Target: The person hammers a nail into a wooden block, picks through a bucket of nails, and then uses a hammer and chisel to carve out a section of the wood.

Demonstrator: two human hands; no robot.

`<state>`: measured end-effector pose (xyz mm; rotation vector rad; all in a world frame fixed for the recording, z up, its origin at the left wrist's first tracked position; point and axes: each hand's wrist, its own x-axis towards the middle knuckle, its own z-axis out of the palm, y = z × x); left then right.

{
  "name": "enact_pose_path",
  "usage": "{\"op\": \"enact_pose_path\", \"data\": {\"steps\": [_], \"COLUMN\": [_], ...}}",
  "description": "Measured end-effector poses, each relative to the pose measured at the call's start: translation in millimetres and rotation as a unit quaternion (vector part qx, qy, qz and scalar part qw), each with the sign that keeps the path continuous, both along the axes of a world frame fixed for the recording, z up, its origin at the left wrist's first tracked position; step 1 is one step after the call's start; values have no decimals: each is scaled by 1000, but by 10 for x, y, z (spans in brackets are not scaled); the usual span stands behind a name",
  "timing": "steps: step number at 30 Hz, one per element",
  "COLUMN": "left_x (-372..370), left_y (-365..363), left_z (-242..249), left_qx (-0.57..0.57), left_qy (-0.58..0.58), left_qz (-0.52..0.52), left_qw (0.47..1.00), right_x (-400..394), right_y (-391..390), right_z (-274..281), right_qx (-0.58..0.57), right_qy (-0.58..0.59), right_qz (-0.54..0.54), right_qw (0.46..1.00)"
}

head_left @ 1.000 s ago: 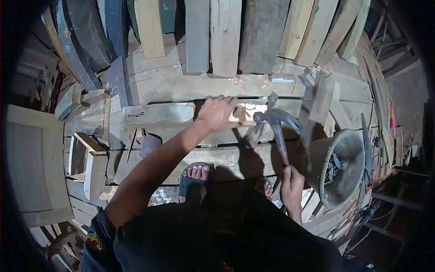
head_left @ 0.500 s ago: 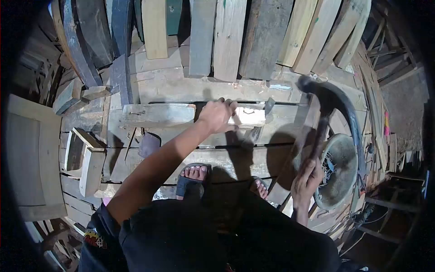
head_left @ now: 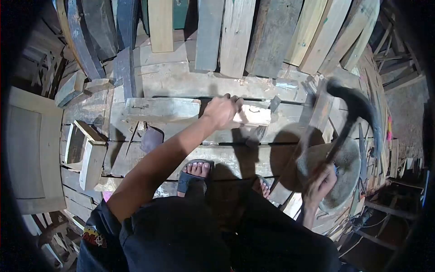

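Observation:
My left hand [head_left: 221, 111] is closed around a pale block of wood [head_left: 253, 115], with a small dark mark, perhaps a bent nail, on its top. To the left of the hand, a longer weathered piece of timber [head_left: 163, 109] lies in line with it; whether the two are one piece is hidden under my fingers. Gripped by its handle in my right hand [head_left: 321, 185] is a claw hammer [head_left: 355, 104], its dark head raised and slightly blurred. That hand is in front of a round basin [head_left: 349, 181], hiding part of it.
Several thick planks [head_left: 238, 41] line the far side of the plank floor [head_left: 172, 79]. A small wooden frame [head_left: 93, 154] stands at the left, near a panelled board [head_left: 34, 154]. My sandalled feet [head_left: 197, 174] are just below the timber. Scrap wood lies at the right.
The hammer and my right hand have moved to the right, now covering more of the basin. My left hand keeps its hold on the wood. The whole view has shifted slightly.

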<state>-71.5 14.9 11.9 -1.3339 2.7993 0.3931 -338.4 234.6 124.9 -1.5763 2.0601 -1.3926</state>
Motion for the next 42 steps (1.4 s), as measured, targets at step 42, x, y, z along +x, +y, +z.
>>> {"op": "enact_pose_path", "data": {"steps": [42], "left_x": [-18], "left_y": [-83], "left_z": [26], "left_qx": [-25], "left_qy": [50], "left_qz": [11], "left_qw": [998], "right_x": [286], "right_y": [-111], "right_z": [-508], "right_qx": [242], "right_qy": [21], "right_qz": [64], "right_qw": [968]}}
